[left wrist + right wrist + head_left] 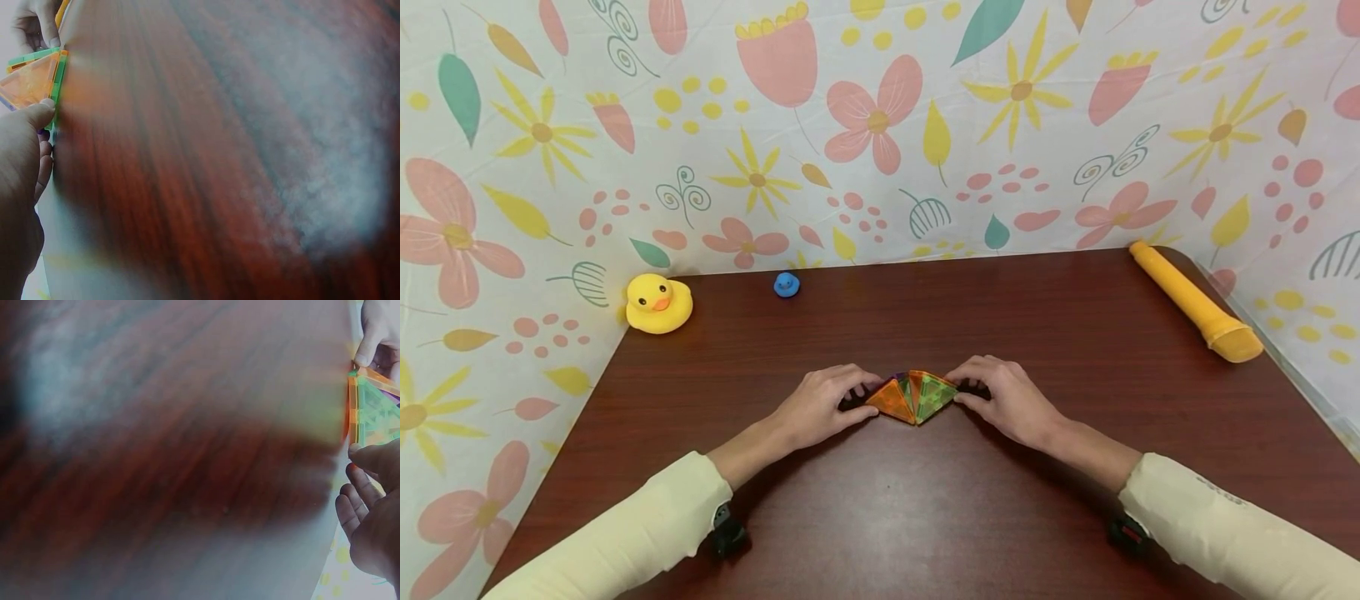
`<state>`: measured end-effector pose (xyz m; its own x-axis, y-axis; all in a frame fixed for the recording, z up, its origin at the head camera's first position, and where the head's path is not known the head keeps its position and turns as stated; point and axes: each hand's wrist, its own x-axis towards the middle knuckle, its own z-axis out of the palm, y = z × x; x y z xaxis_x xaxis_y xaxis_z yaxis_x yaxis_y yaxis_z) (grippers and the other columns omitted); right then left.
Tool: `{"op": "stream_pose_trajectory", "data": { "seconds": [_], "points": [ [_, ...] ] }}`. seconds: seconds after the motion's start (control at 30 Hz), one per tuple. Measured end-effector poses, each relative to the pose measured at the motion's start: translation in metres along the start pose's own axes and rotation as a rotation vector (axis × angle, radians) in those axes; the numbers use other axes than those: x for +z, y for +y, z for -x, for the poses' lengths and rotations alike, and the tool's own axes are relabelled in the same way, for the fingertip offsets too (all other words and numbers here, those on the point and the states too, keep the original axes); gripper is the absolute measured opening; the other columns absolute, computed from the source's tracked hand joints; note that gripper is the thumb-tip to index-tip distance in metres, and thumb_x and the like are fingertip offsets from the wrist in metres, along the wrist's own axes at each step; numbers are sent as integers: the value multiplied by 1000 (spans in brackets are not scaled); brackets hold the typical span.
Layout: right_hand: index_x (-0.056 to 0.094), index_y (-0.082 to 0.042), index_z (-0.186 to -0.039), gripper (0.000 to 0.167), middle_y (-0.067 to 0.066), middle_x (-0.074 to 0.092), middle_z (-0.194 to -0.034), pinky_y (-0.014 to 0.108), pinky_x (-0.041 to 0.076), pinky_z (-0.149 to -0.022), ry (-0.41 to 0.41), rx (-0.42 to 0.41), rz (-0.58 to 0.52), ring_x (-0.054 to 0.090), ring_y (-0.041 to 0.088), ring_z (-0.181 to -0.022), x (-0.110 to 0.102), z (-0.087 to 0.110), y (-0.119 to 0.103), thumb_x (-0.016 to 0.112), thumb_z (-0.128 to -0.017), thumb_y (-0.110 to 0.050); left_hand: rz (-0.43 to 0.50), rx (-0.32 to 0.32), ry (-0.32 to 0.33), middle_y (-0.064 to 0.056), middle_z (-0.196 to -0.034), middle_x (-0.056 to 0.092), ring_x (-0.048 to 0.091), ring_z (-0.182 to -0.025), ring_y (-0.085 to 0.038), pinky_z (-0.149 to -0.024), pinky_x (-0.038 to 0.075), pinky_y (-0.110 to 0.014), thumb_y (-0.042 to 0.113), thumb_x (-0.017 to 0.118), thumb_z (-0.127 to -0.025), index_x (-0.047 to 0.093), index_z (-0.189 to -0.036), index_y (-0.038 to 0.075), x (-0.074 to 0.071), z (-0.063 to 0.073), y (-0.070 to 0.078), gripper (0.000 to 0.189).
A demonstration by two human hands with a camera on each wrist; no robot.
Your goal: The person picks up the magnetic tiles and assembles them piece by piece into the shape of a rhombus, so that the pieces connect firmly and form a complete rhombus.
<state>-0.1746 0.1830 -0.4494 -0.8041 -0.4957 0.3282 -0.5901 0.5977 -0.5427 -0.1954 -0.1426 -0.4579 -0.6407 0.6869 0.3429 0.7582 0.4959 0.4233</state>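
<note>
Translucent triangular magnetic tiles meet near the middle of the table and lean against each other like a small folded fan. An orange tile (pixel 892 402) faces front on the left side, and a green tile (pixel 936 397) faces front on the right. Thumb and fingers of my left hand (pixel 820 406) pinch the left corner of this cluster, at the orange tile. At the opposite corner, my right hand (pixel 1013 402) pinches the edge by the green tile. Behind the front pair, more orange, green and purple tile edges partly show. Both wrist views catch the tiles only at their border.
On the brown table (pixel 887 517), a yellow rubber duck (pixel 658 304) sits at the back left. A small blue duck (pixel 786 285) is beside it, farther right. A yellow microphone-shaped toy (pixel 1195 300) lies at the back right. A floral-patterned cloth (pixel 880 208) hangs behind.
</note>
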Motion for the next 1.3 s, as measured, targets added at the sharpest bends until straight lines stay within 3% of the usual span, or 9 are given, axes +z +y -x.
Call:
{"op": "stream_pose_trajectory", "data": {
  "seconds": [0.9,1.1,1.3],
  "points": [
    [78,-11,-117,30,-2,72,-111,38,62,-79,3,13,-67,71,14,-95,-6,-3,-9,84,-90,2,-19,11,19,1,-110,72,66,-90,-9,-73,56,-24,23,82,-97,72,-126,11,-4,-2,2,33],
    [73,-11,-126,40,0,73,-118,34,62,-79,-47,43,-173,72,12,-92,-2,-6,-11,85,-89,1,-26,2,7,1,-111,72,65,-90,-9,-75,57,-24,24,82,-97,72,-126,11,-5,-2,2,33],
    [64,-6,-142,62,7,71,-130,37,62,-86,-115,11,-204,72,17,-103,5,-13,-14,91,-85,-7,-35,4,9,1,-111,72,66,-92,-10,-76,57,-26,23,82,-97,72,-126,11,-4,-2,2,33]
  ]
}}
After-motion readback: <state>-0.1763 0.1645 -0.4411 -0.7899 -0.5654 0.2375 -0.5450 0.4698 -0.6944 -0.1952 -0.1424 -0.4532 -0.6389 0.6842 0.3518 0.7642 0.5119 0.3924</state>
